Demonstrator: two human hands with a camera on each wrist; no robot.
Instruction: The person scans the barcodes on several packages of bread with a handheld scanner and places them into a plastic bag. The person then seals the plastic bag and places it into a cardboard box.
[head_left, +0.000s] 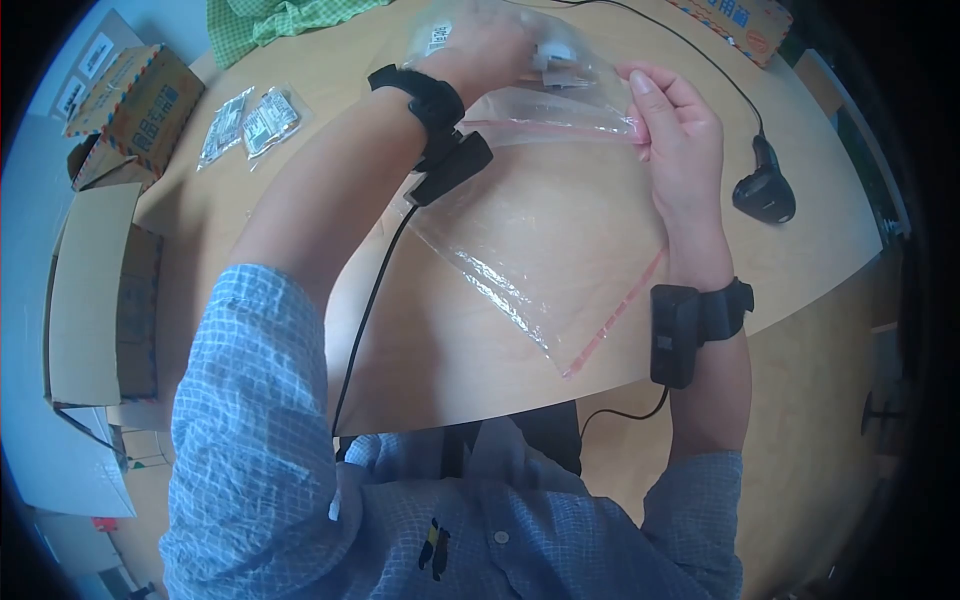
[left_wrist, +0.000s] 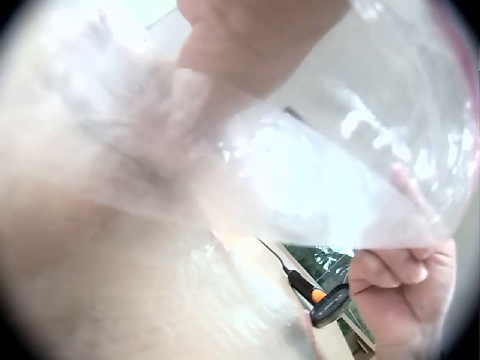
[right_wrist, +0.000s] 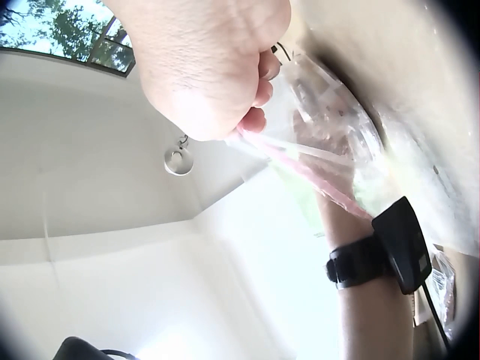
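A large clear plastic bag (head_left: 500, 230) with a pink strip along its edge spreads over the table. The right hand (head_left: 685, 135) (right_wrist: 210, 71) pinches the bag's pink-edged rim between thumb and fingers, holding that side up. Reaching into the mouth of the bag is the left hand (head_left: 485, 50) (left_wrist: 255, 45), its fingers hidden or blurred behind the film. In the right wrist view the left hand (right_wrist: 322, 131) shows through the plastic. Small packed items (head_left: 560, 70) lie inside the bag beside the left hand; what they are is unclear.
Two small labelled packets (head_left: 270, 120) lie at the left, near a printed carton (head_left: 155, 110) and an open cardboard box (head_left: 90, 300). A black corded device (head_left: 765, 190) rests at the right. Green checked cloth (head_left: 290, 20) and another carton (head_left: 740, 25) sit at the back.
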